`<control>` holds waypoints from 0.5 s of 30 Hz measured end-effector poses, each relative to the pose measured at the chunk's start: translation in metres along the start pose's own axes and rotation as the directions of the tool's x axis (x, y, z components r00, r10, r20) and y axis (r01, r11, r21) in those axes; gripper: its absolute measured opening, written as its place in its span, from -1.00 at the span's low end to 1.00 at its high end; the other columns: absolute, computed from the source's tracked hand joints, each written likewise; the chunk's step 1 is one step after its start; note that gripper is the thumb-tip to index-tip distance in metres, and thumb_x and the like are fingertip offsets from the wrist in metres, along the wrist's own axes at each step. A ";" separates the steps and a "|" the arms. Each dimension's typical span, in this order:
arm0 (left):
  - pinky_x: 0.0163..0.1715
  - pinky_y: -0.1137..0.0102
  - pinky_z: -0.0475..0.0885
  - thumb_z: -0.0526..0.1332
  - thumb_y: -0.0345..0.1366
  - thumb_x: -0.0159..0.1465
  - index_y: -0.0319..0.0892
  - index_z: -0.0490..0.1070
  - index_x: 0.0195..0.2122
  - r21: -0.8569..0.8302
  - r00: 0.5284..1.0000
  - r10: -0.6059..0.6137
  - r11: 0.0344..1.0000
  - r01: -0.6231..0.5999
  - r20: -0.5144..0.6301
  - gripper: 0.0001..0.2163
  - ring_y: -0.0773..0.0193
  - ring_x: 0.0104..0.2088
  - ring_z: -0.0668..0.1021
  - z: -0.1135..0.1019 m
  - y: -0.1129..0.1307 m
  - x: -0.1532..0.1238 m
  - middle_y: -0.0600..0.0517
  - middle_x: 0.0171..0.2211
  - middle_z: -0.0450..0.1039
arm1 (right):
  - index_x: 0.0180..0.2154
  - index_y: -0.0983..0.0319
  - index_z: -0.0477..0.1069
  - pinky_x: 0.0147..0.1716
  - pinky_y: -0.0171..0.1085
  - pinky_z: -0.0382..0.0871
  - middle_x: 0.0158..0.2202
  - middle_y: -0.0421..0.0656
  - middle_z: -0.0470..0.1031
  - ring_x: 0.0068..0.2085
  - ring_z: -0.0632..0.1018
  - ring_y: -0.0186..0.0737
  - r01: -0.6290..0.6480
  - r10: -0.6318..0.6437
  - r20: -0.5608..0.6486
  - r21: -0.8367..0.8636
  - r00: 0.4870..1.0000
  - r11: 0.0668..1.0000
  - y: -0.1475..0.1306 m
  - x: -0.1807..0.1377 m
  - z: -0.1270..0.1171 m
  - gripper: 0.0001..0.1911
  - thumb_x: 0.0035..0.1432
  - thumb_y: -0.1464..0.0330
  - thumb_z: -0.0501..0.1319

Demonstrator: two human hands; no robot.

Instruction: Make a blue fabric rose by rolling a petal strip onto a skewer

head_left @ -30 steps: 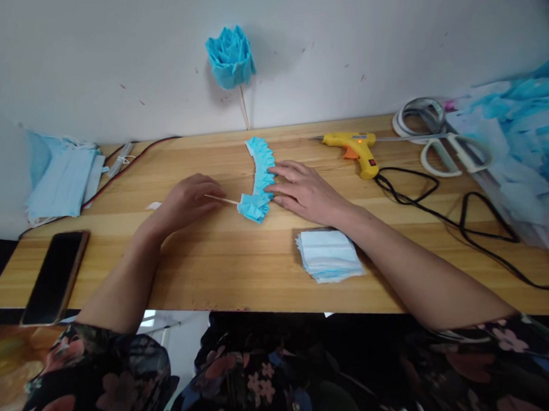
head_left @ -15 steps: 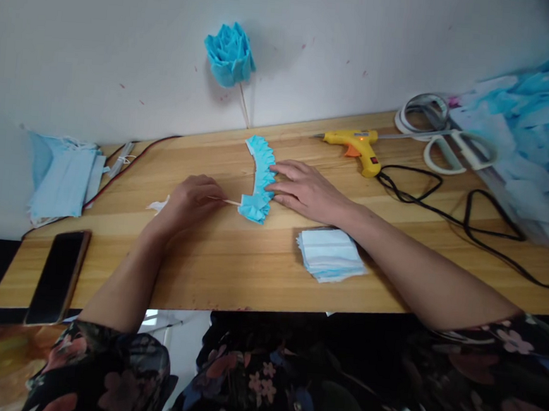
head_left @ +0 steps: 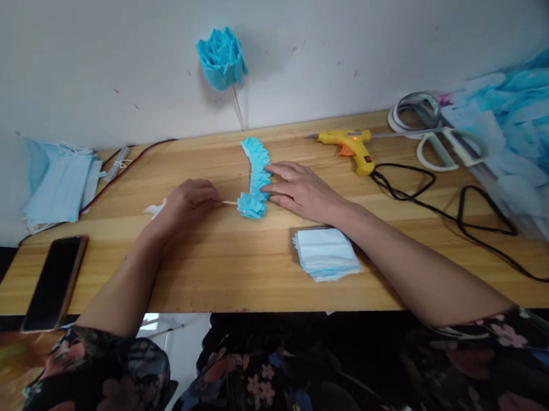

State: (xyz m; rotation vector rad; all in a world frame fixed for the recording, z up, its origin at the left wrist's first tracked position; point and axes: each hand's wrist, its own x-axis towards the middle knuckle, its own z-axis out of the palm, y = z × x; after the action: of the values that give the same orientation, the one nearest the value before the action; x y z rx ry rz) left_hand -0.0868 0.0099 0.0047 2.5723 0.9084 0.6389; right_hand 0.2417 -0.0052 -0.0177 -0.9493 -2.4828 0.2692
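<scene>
A thin wooden stick [head_left: 230, 202] is pinched in my left hand [head_left: 193, 200], its far end inside a small roll of blue pleated material [head_left: 251, 206]. From that roll a curved blue pleated strip [head_left: 258, 166] runs away toward the wall, lying flat on the wooden table. My right hand [head_left: 299, 191] rests palm down with fingers spread, fingertips touching the strip's jagged right edge. Nearer my right forearm lies a stack of cut white and blue squares [head_left: 328, 254]. A finished-looking blue flower [head_left: 222, 59] on a stick leans against the wall.
A yellow glue gun [head_left: 348, 142] with a black cord [head_left: 445, 212] lies back right, beside scissors [head_left: 438, 152], tape rolls [head_left: 415, 112] and a blue-white heap [head_left: 528, 124]. Face masks [head_left: 62, 179], a phone [head_left: 54, 283] and a white scrap [head_left: 154, 208] are on the left.
The roll on the stick has turned a little and sits slightly further along the strip. Both hands keep nearly the same places; the whole view has shifted slightly.
</scene>
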 end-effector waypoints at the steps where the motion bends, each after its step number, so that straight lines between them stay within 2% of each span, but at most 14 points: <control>1: -0.32 0.35 0.40 0.24 -0.20 0.45 -0.15 0.60 -0.32 0.000 1.000 0.000 1.000 0.000 -0.002 -0.76 0.25 -0.36 0.57 0.000 0.000 0.000 -0.05 -0.35 0.59 | 0.11 0.15 0.63 0.27 0.21 0.32 0.35 0.08 0.41 0.33 0.42 0.15 0.000 0.000 0.001 -0.001 1.000 1.000 0.000 0.000 0.000 -0.65 0.47 0.24 0.15; 11: -0.32 0.35 0.43 0.25 -0.19 0.43 -0.15 0.61 -0.34 -0.016 1.000 -0.016 1.000 0.016 -0.001 -0.76 0.24 -0.36 0.58 0.000 -0.001 0.000 -0.06 -0.35 0.60 | 0.10 0.11 0.63 0.27 0.20 0.32 0.34 0.03 0.43 0.31 0.44 0.13 0.014 -0.014 -0.011 0.033 1.000 0.999 0.001 -0.001 0.000 -0.64 0.49 0.20 0.13; 15: -0.32 0.35 0.42 0.23 -0.21 0.44 -0.14 0.62 -0.34 -0.010 1.000 -0.013 1.000 0.013 0.000 -0.75 0.24 -0.36 0.58 0.000 -0.001 0.000 -0.06 -0.35 0.59 | 0.09 0.07 0.62 0.28 0.13 0.33 0.30 -0.04 0.49 0.30 0.46 0.03 0.019 -0.010 -0.088 0.106 0.996 0.994 0.001 0.000 -0.001 -0.63 0.50 0.17 0.09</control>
State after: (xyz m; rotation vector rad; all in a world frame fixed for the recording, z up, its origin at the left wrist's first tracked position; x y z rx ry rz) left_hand -0.0876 0.0107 0.0036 2.5558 0.9190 0.6379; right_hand 0.2428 -0.0045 -0.0178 -0.8796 -2.3700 0.3448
